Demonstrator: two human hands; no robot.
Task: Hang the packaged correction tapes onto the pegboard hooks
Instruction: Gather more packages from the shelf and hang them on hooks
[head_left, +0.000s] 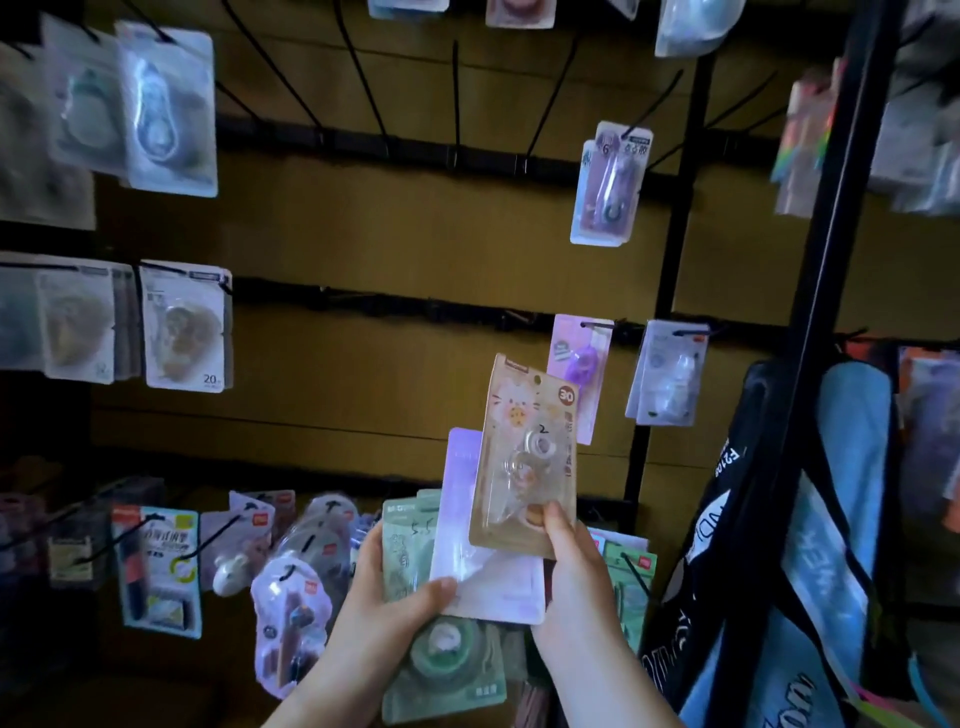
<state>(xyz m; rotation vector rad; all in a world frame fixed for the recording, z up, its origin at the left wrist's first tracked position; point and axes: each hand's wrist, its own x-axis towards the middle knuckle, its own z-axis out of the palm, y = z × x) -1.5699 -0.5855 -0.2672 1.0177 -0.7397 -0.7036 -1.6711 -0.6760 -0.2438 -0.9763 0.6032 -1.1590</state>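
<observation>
My left hand (395, 597) grips a stack of packaged correction tapes: a green pack (447, 654) at the bottom and a pale lilac pack (467, 525) on top. My right hand (576, 566) pinches the lower edge of a beige cat-print pack (524, 457) and holds it upright above the stack. Its hang hole points toward the pegboard (389, 364). Several bare black hooks (457, 98) stick out of the upper rail. A purple pack (579, 364) hangs on a hook just behind the beige one.
More packs hang at the left (166, 109), the middle right (613, 182) and along the bottom row (161, 561). A black upright post (836, 208) and a blue-and-black bag (810, 545) stand close on the right.
</observation>
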